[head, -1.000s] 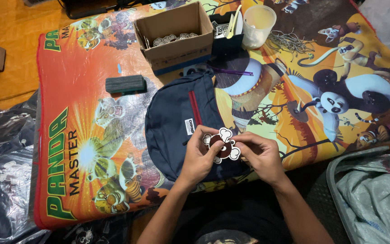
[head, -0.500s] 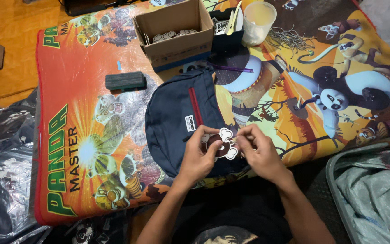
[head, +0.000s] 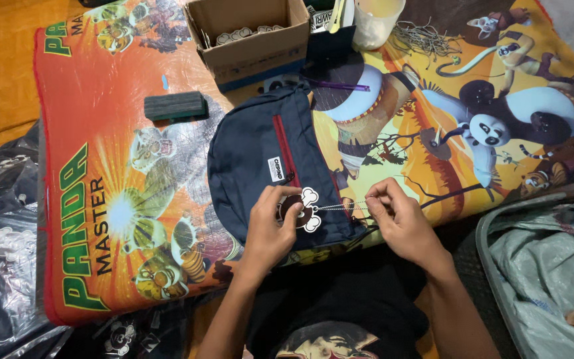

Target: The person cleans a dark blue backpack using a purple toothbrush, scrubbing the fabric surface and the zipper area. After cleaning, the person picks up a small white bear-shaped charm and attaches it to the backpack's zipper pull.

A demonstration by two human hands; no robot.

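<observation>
Hands have moved apart: left hand (head: 270,229) pinches the tag (head: 300,209) on the bag (head: 260,159), right hand (head: 400,223) pinches its chain (head: 340,206), stretched sideways.

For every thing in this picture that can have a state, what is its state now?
Left hand: grips the tag.
Right hand: pinches the string, pulled taut.
Tag: held over the backpack.
String: stretched between tag and right hand.
Backpack: lying flat, red zipper closed.
Cardboard box: open, small pieces inside.
Cup: upright.
</observation>
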